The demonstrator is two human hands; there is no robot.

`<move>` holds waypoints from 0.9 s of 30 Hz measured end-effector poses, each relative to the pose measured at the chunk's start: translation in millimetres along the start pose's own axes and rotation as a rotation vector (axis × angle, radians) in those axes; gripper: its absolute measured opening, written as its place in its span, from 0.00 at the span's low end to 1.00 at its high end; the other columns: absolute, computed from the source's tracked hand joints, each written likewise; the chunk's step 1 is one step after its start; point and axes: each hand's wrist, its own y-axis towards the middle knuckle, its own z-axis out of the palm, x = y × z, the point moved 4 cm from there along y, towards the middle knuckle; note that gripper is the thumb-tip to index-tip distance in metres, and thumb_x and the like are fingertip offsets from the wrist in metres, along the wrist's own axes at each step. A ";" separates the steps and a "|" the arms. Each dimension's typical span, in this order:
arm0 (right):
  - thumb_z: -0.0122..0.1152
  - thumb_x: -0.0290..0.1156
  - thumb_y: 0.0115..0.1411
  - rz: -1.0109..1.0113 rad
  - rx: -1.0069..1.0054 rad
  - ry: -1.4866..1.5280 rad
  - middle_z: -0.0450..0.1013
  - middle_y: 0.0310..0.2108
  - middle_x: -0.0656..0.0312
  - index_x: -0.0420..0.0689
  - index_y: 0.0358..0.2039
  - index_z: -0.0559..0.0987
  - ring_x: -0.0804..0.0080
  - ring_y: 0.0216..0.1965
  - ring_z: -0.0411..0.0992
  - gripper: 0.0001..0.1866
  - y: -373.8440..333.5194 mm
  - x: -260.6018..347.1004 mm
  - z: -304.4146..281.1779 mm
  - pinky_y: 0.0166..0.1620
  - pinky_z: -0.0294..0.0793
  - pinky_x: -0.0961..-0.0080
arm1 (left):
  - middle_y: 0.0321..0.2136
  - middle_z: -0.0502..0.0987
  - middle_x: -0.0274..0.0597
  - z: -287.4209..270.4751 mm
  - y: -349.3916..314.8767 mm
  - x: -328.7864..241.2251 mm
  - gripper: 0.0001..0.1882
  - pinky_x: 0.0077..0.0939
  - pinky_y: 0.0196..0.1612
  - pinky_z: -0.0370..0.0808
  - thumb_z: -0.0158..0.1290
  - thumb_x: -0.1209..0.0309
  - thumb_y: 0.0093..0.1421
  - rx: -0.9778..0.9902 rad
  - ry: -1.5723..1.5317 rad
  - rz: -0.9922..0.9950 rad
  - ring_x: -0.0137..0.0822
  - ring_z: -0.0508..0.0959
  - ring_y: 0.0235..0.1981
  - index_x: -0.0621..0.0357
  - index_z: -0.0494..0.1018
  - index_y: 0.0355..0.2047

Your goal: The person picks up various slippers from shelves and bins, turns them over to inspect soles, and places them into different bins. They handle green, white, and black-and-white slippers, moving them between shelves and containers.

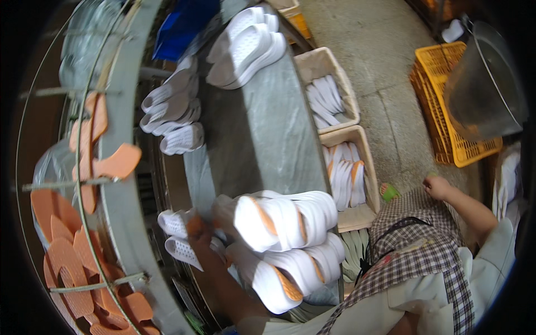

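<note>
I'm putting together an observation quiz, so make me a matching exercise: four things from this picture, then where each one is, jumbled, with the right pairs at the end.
Things:
1. Left hand
2. Bucket
3. Orange pieces
4. Right hand

Places:
A. Behind wires, far left of the view
B. Beside the checked apron
C. At the white soles along the table's left edge
D. By the yellow crate, upper right

Right pairs: 1-C, 2-D, 3-A, 4-B.
</note>
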 end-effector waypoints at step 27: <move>0.39 0.55 0.65 -0.514 0.345 1.458 0.65 0.55 0.51 0.44 0.62 0.57 0.65 0.51 0.68 0.33 -56.8 69.1 -188.0 0.51 0.69 0.68 | 0.39 0.72 0.60 -650.3 -96.6 148.7 0.22 0.33 0.33 0.84 0.47 0.64 0.61 -0.256 2.190 -0.423 0.50 0.79 0.37 0.70 0.64 0.49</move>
